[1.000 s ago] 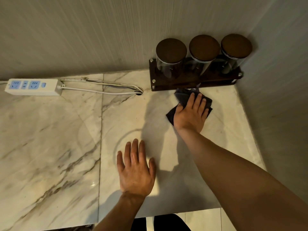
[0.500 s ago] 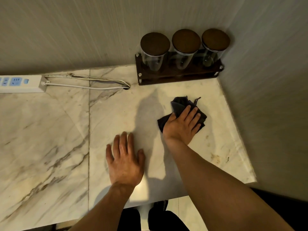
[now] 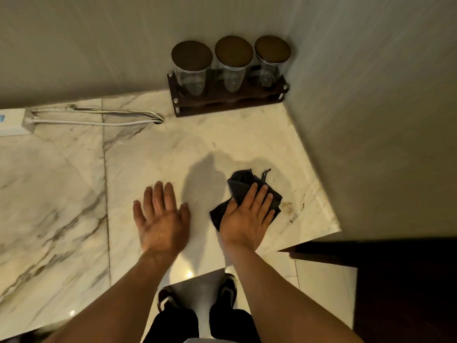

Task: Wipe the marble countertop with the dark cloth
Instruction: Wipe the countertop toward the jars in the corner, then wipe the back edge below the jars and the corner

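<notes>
The dark cloth [image 3: 243,186] lies crumpled on the white veined marble countertop [image 3: 197,144], near its front right corner. My right hand [image 3: 247,216] presses flat on the cloth, covering its near half, fingers stretched forward. My left hand [image 3: 160,216] rests flat on the bare marble just left of it, fingers spread, holding nothing. A brownish stain [image 3: 291,209] marks the marble right of the cloth.
Three glass jars [image 3: 232,68] with dark lids stand in a dark wooden rack [image 3: 230,105] in the back right corner. A white power strip [image 3: 14,122] with cables [image 3: 99,117] lies at the back left. Walls close the back and right. Below the counter edge are my shoes [image 3: 227,288].
My right hand has dragged the cloth from just in front of the jar rack toward the front edge. My left hand stayed flat on the marble. The view tilted down.
</notes>
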{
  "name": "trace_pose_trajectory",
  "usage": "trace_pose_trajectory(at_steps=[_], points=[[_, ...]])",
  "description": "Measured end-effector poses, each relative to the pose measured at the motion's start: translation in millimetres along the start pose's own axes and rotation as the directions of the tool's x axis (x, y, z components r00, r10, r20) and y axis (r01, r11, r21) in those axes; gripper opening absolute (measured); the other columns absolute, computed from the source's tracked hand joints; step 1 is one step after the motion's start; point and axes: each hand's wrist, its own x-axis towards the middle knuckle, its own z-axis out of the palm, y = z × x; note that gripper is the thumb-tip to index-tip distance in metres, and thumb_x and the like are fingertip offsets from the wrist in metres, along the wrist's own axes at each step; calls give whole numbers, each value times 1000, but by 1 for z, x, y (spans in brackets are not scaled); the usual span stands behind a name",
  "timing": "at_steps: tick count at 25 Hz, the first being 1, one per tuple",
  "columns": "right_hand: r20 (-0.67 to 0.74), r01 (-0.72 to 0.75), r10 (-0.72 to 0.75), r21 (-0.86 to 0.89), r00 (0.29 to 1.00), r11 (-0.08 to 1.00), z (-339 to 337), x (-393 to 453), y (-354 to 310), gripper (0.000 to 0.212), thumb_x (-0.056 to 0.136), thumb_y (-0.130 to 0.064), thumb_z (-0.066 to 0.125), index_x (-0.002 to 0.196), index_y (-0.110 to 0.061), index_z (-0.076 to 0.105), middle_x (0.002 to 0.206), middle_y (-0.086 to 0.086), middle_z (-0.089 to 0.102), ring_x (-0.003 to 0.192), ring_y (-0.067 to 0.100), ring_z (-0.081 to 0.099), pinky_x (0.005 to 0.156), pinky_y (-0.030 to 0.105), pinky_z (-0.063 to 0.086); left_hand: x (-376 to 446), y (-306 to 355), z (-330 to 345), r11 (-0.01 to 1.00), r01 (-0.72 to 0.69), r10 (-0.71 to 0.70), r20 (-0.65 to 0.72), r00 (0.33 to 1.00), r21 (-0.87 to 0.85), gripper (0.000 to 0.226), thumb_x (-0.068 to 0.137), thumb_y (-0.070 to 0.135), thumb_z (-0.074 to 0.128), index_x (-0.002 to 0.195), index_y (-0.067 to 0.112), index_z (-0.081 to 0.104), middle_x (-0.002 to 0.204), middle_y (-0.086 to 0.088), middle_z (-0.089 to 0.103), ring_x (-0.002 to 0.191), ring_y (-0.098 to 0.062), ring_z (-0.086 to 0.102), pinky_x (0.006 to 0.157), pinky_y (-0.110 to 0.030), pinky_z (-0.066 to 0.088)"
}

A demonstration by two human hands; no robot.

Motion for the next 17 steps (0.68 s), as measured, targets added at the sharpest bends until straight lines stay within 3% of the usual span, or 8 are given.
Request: trace_pose_trajectory(at_steps=[5, 11, 13, 17], points=[[-10, 135, -136, -43, 991, 990, -1, -18, 31, 63, 98, -41, 24, 153, -18, 2, 162, 5, 0, 148, 22, -6, 118, 43, -6, 0, 2, -4, 1000, 0, 0, 35, 999, 13, 65, 95, 48, 17, 151, 15, 8, 161, -10, 5, 147, -28, -4, 118, -51, -3], [71, 371, -364, -142, 929, 918, -13, -16, 66, 65, 93, -43, 23, 152, -20, 12, 160, 3, 6, 148, 23, 3, 118, 42, -1, -4, 20, -14, 998, -39, 36, -65, 997, -53, 56, 90, 29, 45, 140, 8, 31, 152, -19, 27, 141, -38, 19, 114, -56, 15], [125, 508, -493, -173, 861, 844, -23, -7, 82, 65, 92, -44, 25, 152, -20, 16, 159, 3, 9, 148, 22, 7, 119, 43, 5, -8, 29, -12, 995, -51, 45, -71, 996, -88, 54, 92, 30, 43, 140, 9, 33, 152, -18, 28, 141, -37, 20, 114, -55, 15], [291, 764, -708, -196, 644, 614, -45, 27, 108, 65, 92, -43, 32, 152, -22, 16, 159, -1, 4, 148, 18, 3, 120, 43, 7, -11, 41, -4, 991, -69, 62, -60, 996, -115, 58, 94, 40, 27, 143, 9, 31, 154, -17, 26, 143, -35, 14, 117, -52, 8]])
